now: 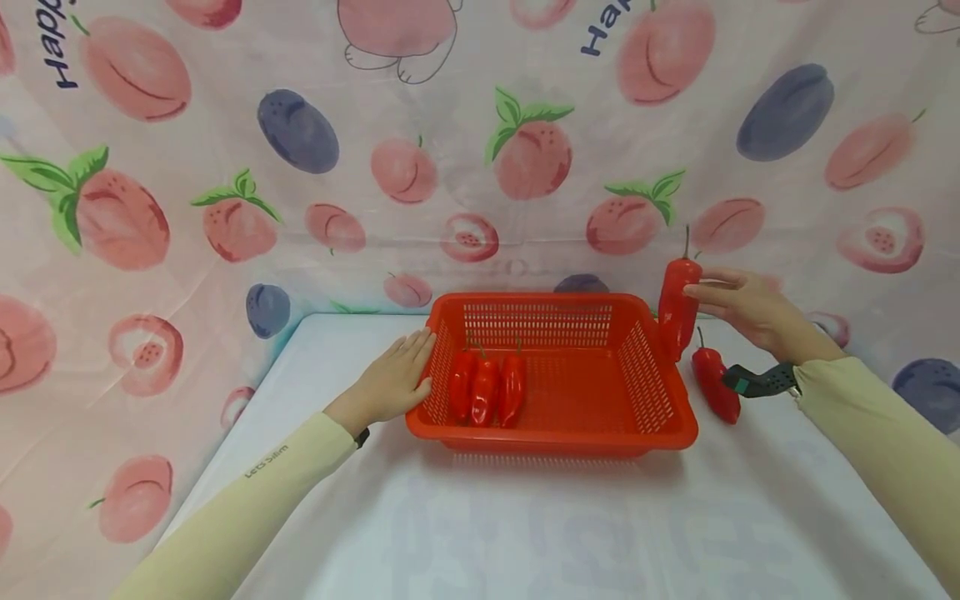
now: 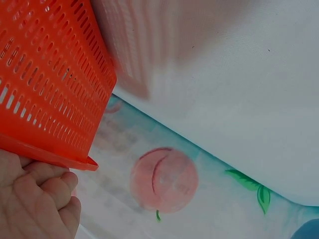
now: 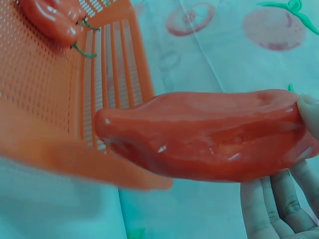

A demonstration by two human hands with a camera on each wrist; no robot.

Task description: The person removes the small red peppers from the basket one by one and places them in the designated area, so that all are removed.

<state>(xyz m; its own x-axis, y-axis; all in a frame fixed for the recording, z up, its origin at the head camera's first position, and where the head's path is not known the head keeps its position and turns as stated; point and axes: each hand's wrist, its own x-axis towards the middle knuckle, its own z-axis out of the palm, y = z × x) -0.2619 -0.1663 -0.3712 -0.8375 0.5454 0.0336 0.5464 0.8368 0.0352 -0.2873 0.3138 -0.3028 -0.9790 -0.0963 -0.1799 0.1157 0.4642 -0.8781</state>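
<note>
A red pepper with a long stem hangs upright above the right rim of the red basket. My right hand pinches it near its stem end, thumb on one side and fingers on the other. In the right wrist view the held pepper spans the middle, its tip by the basket rim. My left hand rests against the basket's left rim, fingers fairly straight; the left wrist view shows the hand touching that rim from outside. Several red peppers lie side by side in the basket's left part.
Another red pepper lies on the white table to the right of the basket, below my right wrist. A fruit-printed cloth hangs behind the table.
</note>
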